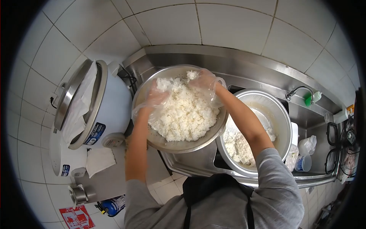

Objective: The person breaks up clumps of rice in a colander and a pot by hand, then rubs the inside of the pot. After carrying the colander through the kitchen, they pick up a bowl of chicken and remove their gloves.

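A large metal bowl (176,147) holds a heap of cooked white rice (187,118). Both my hands are in thin clear plastic gloves. At the bowl's far left side, my left hand (157,95) is closed around rice, with a white clump showing at its fingertips. My right hand (205,81) is at the far right side, its fingers curled on another clump near the rim. To the right, under my right forearm, a deep metal pot (284,126) has more rice stuck to its bottom and wall.
A large rice cooker (114,103) with its lid (70,101) tilted up and a white cloth stands on the left. The steel sink counter (194,158) carries the bowl and pot. A faucet (301,89), green bottle (312,99) and plastic tub (304,163) are at right.
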The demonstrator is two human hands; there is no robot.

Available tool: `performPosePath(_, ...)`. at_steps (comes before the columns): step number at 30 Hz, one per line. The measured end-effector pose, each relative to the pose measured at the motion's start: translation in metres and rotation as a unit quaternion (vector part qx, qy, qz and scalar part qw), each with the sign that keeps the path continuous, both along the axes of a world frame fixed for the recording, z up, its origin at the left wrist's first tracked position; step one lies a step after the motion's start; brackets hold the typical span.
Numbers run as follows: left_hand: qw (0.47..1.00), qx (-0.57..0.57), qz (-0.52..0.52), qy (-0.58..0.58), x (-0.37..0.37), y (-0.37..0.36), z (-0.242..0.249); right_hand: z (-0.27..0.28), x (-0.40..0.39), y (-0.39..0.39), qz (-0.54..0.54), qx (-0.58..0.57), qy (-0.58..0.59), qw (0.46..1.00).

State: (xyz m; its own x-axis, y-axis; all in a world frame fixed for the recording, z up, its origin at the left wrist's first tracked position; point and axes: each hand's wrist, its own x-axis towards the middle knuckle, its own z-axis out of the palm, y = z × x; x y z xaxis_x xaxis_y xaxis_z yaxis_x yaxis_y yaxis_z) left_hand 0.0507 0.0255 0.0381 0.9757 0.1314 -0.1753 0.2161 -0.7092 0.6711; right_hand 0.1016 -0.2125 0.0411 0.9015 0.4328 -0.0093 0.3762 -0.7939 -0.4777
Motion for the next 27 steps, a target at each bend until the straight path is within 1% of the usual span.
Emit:
performPosePath(1,1.000,-0.001,0.000,0.000,-0.010,-0.001,0.010,0.002,-0.003,0.000,-0.020,0.057,-0.019,0.998)
performPosePath(2,0.994,0.004,-0.095,-0.044,-0.020,0.000,0.021,0.005,-0.003,0.002,-0.021,0.057,-0.019,0.998)
performPosePath(3,0.978,0.010,-0.189,-0.088,-0.027,0.002,0.026,0.005,0.000,0.006,-0.018,0.039,0.042,0.998)
performPosePath(4,0.978,0.010,-0.188,-0.088,-0.031,0.008,0.023,0.006,0.003,0.007,-0.015,0.021,0.102,0.994)
performPosePath(5,0.962,0.039,-0.258,-0.086,-0.032,0.014,0.018,0.005,0.006,0.009,-0.014,0.021,0.101,0.995)
performPosePath(6,0.939,0.069,-0.326,-0.085,-0.035,0.018,0.016,-0.006,0.012,0.011,0.040,0.027,0.078,0.996)
performPosePath(7,0.939,0.070,-0.325,-0.085,-0.041,0.017,0.018,-0.016,0.018,0.014,0.094,0.032,0.055,0.994)
performPosePath(8,0.941,0.101,-0.319,-0.045,-0.047,0.016,0.019,-0.024,0.026,0.015,0.095,0.033,0.054,0.993)
performPosePath(9,0.942,0.131,-0.310,-0.005,-0.053,0.013,0.022,-0.031,0.033,0.016,0.132,0.025,0.090,0.987)
performPosePath(10,0.942,0.132,-0.307,-0.005,-0.061,0.004,0.030,-0.030,0.034,0.018,0.170,0.016,0.126,0.977)
performPosePath(11,0.948,0.167,-0.272,0.020,-0.069,-0.008,0.036,-0.032,0.032,0.020,0.175,0.016,0.124,0.977)
performPosePath(12,0.950,0.200,-0.236,0.046,-0.073,-0.013,0.041,-0.027,0.022,0.022,0.141,-0.023,0.062,0.988)
performPosePath(13,0.951,0.200,-0.232,0.047,-0.070,-0.007,0.028,-0.023,0.016,0.023,0.106,-0.062,0.000,0.992)
performPosePath(14,0.959,0.151,-0.239,-0.010,-0.063,0.002,0.005,-0.015,0.014,0.028,0.109,-0.063,0.000,0.992)
performPosePath(15,0.962,0.101,-0.245,-0.068,-0.060,0.003,-0.002,-0.010,0.017,0.034,0.156,-0.158,0.050,0.974)
performPosePath(16,0.962,0.100,-0.244,-0.067,-0.058,0.006,-0.008,-0.006,0.019,0.037,0.200,-0.251,0.100,0.942)
performPosePath(17,0.960,0.119,-0.235,-0.093,-0.057,0.008,-0.013,-0.020,0.028,0.038,0.200,-0.252,0.101,0.941)
performPosePath(18,0.957,0.139,-0.226,-0.120,-0.056,0.008,-0.014,-0.053,0.046,0.039,0.224,-0.226,0.047,0.947)
performPosePath(19,0.957,0.138,-0.226,-0.121,-0.056,0.007,-0.014,-0.078,0.059,0.038,0.246,-0.198,-0.008,0.949)
performPosePath(20,0.968,0.124,-0.192,-0.100,-0.055,0.007,-0.013,-0.088,0.065,0.034,0.246,-0.199,-0.010,0.949)
performPosePath(21,0.978,0.109,-0.156,-0.080,-0.054,0.008,-0.011,-0.097,0.071,0.031,0.193,-0.119,0.010,0.974)
performPosePath(22,0.978,0.110,-0.156,-0.081,-0.053,0.011,-0.012,-0.104,0.074,0.027,0.139,-0.037,0.031,0.989)
performPosePath(23,0.986,0.078,-0.130,-0.066,-0.052,0.014,-0.013,-0.111,0.078,0.023,0.082,0.044,0.052,0.994)
performPosePath(24,0.992,0.045,-0.105,-0.051,-0.051,0.015,-0.010,-0.106,0.076,0.020,0.025,0.125,0.072,0.989)
performPosePath(25,0.992,0.043,-0.105,-0.051,-0.049,0.014,-0.009,-0.102,0.073,0.018,-0.033,0.203,0.092,0.974)
performPosePath(26,0.991,0.071,-0.085,-0.073,-0.047,0.014,-0.007,-0.098,0.070,0.015,-0.034,0.201,0.092,0.975)
performPosePath(27,0.988,0.099,-0.064,-0.095,-0.048,0.012,-0.001,-0.064,0.048,0.015,-0.042,0.142,0.039,0.988)
